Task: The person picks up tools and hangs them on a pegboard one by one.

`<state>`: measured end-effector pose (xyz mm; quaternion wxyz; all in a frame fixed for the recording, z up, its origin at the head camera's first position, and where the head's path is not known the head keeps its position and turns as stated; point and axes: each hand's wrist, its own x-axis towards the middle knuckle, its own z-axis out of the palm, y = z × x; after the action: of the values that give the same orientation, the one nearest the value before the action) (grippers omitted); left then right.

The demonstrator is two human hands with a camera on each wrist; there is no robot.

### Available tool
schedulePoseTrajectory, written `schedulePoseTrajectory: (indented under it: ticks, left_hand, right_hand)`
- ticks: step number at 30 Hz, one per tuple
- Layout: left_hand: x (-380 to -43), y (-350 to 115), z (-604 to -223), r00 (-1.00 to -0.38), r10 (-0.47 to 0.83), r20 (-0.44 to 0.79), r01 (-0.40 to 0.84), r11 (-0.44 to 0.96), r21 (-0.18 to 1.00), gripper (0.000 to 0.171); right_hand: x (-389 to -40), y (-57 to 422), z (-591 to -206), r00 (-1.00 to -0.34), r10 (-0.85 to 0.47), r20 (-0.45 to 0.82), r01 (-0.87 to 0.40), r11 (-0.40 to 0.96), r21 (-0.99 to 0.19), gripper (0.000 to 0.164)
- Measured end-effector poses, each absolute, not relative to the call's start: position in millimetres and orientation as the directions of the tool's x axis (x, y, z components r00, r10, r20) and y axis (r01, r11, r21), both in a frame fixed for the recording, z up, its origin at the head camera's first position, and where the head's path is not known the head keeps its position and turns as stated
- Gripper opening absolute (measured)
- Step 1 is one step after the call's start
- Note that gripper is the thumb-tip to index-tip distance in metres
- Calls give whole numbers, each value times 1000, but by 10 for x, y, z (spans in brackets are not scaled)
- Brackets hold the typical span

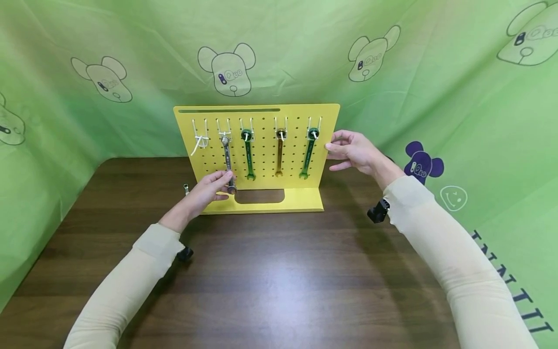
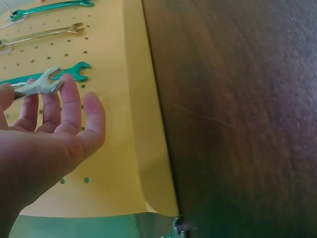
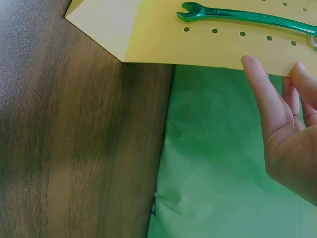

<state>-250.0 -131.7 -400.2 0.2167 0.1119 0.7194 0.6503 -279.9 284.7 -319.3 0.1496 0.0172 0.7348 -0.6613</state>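
My left hand (image 1: pixel 208 190) pinches a silver wrench (image 1: pixel 227 157) between thumb and fingers near its lower, open end. The wrench's upper end is at the second hook from the left on a yellow pegboard (image 1: pixel 266 182). In the left wrist view, the silver wrench's open jaw (image 2: pixel 42 85) rises past the fingers, off the board's face. My right hand (image 1: pixel 355 151) grips the pegboard's right edge, thumb in front and some fingers behind. A green wrench (image 1: pixel 249 160), a gold wrench (image 1: pixel 280 155) and another green wrench (image 1: pixel 308 156) hang to the right of the silver one.
A white hook (image 1: pixel 200 141) at the board's far left bears no wrench. Part of another wrench (image 1: pixel 186 189) shows beside the board's left edge, mostly hidden. The board stands on a brown wooden table (image 1: pixel 279 271), before a green printed curtain (image 1: pixel 301 53).
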Motion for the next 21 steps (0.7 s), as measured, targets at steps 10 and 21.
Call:
schedulePoseTrajectory:
  ticks: [10, 21]
  left_hand:
    - [-2554, -1315, -4058, -906, 354, -231, -190, 147, 971, 65]
    - [-2594, -1280, -4066, -890, 335, -308, -272, 153, 950, 73]
  right_hand:
    - [-2803, 2848, -3198, -955, -176, -239, 219, 129, -967, 16]
    - [-2807, 2851, -3215, -956, -172, -238, 217, 137, -967, 23]
